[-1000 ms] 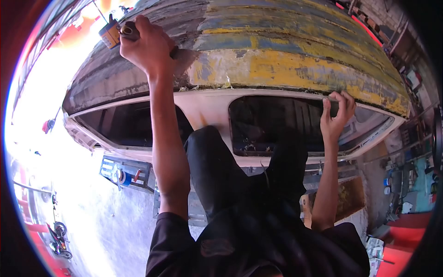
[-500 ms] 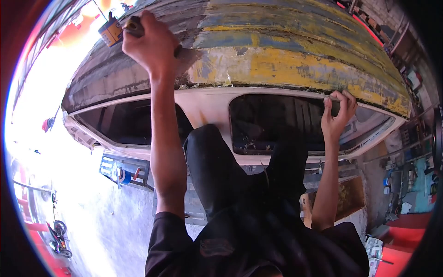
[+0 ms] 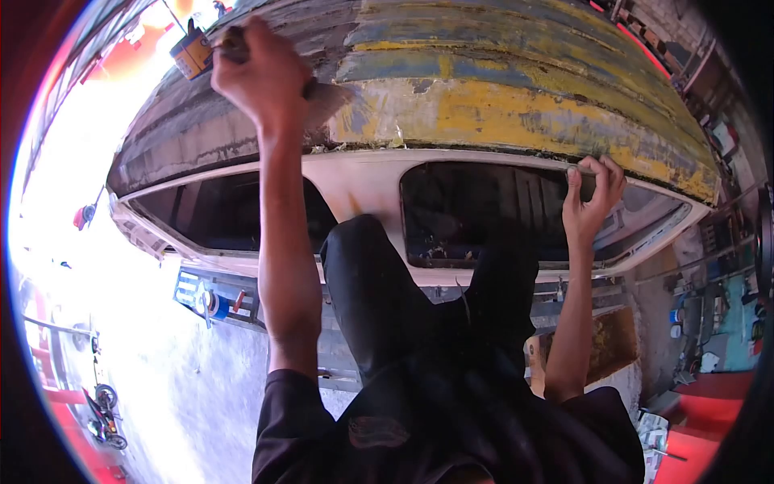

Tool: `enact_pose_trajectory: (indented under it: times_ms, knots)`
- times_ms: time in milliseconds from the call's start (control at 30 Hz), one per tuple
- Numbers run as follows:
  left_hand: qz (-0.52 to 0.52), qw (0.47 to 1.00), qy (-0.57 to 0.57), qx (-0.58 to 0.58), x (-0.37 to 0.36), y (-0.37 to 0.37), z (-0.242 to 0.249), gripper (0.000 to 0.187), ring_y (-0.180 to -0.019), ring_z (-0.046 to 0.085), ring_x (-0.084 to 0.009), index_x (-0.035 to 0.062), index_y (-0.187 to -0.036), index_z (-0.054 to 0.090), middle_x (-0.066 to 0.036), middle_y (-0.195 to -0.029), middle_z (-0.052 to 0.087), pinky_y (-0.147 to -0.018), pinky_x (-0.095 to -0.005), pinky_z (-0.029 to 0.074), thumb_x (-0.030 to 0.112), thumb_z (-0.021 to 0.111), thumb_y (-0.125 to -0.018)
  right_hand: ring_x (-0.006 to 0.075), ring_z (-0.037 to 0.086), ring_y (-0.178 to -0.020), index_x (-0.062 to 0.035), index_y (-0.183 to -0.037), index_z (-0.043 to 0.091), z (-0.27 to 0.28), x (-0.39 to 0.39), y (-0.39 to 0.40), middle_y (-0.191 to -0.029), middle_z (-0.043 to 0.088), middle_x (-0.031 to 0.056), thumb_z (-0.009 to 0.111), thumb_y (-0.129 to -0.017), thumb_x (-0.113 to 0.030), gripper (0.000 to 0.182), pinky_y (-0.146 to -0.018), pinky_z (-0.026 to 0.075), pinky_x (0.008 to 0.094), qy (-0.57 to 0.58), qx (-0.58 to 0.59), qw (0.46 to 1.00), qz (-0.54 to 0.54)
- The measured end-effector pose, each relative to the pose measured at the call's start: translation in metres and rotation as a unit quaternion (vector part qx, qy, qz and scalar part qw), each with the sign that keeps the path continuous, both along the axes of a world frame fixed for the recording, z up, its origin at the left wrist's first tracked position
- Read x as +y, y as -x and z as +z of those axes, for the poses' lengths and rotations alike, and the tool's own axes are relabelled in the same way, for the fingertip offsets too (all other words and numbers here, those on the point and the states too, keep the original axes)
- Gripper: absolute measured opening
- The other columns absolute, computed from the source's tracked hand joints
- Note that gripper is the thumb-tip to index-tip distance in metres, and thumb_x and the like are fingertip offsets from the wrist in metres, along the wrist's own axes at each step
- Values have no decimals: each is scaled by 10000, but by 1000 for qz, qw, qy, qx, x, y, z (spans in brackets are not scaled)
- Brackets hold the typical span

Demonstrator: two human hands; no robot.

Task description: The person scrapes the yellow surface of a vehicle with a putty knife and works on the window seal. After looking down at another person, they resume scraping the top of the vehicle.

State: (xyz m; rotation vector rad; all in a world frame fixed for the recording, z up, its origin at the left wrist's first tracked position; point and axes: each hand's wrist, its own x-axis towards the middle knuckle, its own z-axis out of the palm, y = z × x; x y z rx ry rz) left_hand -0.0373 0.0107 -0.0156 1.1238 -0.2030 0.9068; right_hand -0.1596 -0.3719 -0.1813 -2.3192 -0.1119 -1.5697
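My left hand (image 3: 262, 77) is closed around the dark handle of a scraper (image 3: 330, 102). Its broad blade lies against the vehicle roof (image 3: 500, 109), at the border between brownish stripped paint and worn yellow paint. Bent fingers of my right hand (image 3: 595, 198) grip the roof edge (image 3: 556, 155) above the side window, thumb pointing up near the window's top. Paint flakes (image 3: 397, 139) stick to the edge between my hands. Beyond my left hand, a yellow-and-dark can (image 3: 192, 56) stands on the roof.
Dark side windows (image 3: 484, 210) lie below the roof edge, close to my knees. Beneath me are a slatted platform (image 3: 343, 355), a blue-and-white can (image 3: 214, 304) and a cardboard box (image 3: 613, 343). A motorcycle (image 3: 105, 415) stands at far left, red panels (image 3: 709, 411) at right.
My left hand and forearm have shifted very slightly to the left, with the scraper still in hand. The right hand keeps its place on the roof edge.
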Motion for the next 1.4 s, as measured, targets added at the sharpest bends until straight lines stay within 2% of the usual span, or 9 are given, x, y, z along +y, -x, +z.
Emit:
enact_pose_trajectory:
  times_ms: [367,400,633,667,767,1000,1100,1167,1400]
  knots:
    - [47,994,-98,-21,-17,-9,-20,285,-433,506,-97,37,-685,545,-35,-565,575,-369,-290,375,130,621,-944,349,529,-1133,-80,-1068,658,0,-1,0,-1101,586,91,764,-932,-199,209,-984,378,502,2,-2,1000,8]
    - [-63,995,-57,52,-25,6,-22,282,-454,522,-87,47,-692,558,-25,-573,583,-393,-288,394,150,624,-946,349,530,-1132,-80,-1069,658,0,-2,-1,-1100,586,90,763,-933,-199,209,-985,376,501,1,-6,1000,13]
    - [66,987,-141,-42,-13,-10,-19,244,-433,496,-102,45,-783,567,-30,-611,582,-350,-281,358,164,675,-967,339,523,-1149,-80,-1073,656,1,1,1,-1100,585,88,761,-936,-202,212,-1003,362,503,0,5,1000,5]
    - [-55,995,-72,53,-24,2,-28,255,-441,509,-100,48,-769,582,-29,-617,594,-355,-277,359,170,697,-961,339,522,-1151,-81,-1074,656,2,0,0,-1101,585,88,761,-937,-202,211,-1003,363,500,2,1,1000,6]
    - [46,985,-144,-79,-9,-10,-19,291,-425,495,-102,53,-739,562,-27,-598,585,-349,-285,348,174,707,-960,341,525,-1152,-86,-1073,658,-1,-1,1,-1104,587,92,761,-934,-204,209,-1003,366,492,8,2,1000,4]
    - [94,970,-216,-68,4,-15,-19,288,-429,492,-92,60,-734,592,-11,-561,562,-387,-282,364,195,721,-954,363,546,-1143,-106,-1026,677,-3,-1,-1,-1121,596,125,781,-885,-229,214,-1000,377,499,-6,-13,1000,0]
    - [-169,985,18,-10,26,-11,-13,280,-424,496,-103,62,-754,605,-6,-551,547,-378,-288,360,202,716,-970,368,536,-1154,-126,-1018,678,-3,-4,-1,-1133,594,129,781,-879,-248,212,-1008,371,504,0,-7,1000,-11]
    - [19,997,-60,45,-2,-5,-19,299,-402,479,-100,81,-756,586,-4,-551,538,-354,-274,346,223,714,-987,369,527,-1162,-135,-1020,679,-2,-3,-1,-1147,589,129,785,-871,-261,222,-1005,368,501,-8,-13,1000,-14]
    - [58,995,-82,19,-13,11,-29,364,-398,432,-76,91,-729,539,-3,-554,523,-348,-264,300,263,707,-1002,358,520,-1125,-156,-1013,677,-1,3,-2,-1138,555,111,789,-865,-266,216,-991,369,487,-44,-29,999,-11]
